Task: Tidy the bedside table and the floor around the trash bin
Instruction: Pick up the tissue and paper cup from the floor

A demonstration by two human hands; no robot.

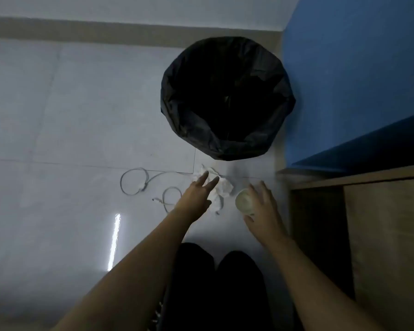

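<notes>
Currently, head view only: the step in hand is floor pickup in front of the trash bin (pixel 189 130), which is lined with a black bag and sits at upper centre against the blue panel (pixel 344 68).

The left hand (pixel 196 197) reaches forward at centre frame. Its grip is spread, fingers straight, with the tips over the crumpled tissue (pixel 225 187). Whether they touch it I can't tell, but it is not pinched yet. The tissue lies on the floor (pixel 81 103) just below the bin.

The right hand (pixel 263 211), just right of the tissue, has its grip curled round a small paper cup (pixel 244 201): fingers over the far side, thumb on the near side, cup mouth facing the camera. There is motion blur, so how firm the hold is stays unclear, and I can't tell if the cup is off the floor.

A white cable (pixel 141 186) lies looped on the tiles left of the tissue, untouched. The wooden bedside bench (pixel 380 235) is at right frame, showing its side only, so I can't tell what is on top. Dark trousers (pixel 215 283) are at bottom centre.

Judgement: early in the task, since floor litter is still out and the bench isn't dealt with.

The next move calls for:
- closing the left grip on the tissue
- carrying both items up over the bin mouth and letting go

The cable looks like a keep item, not trash, so it should be coiled and put aside.
</notes>
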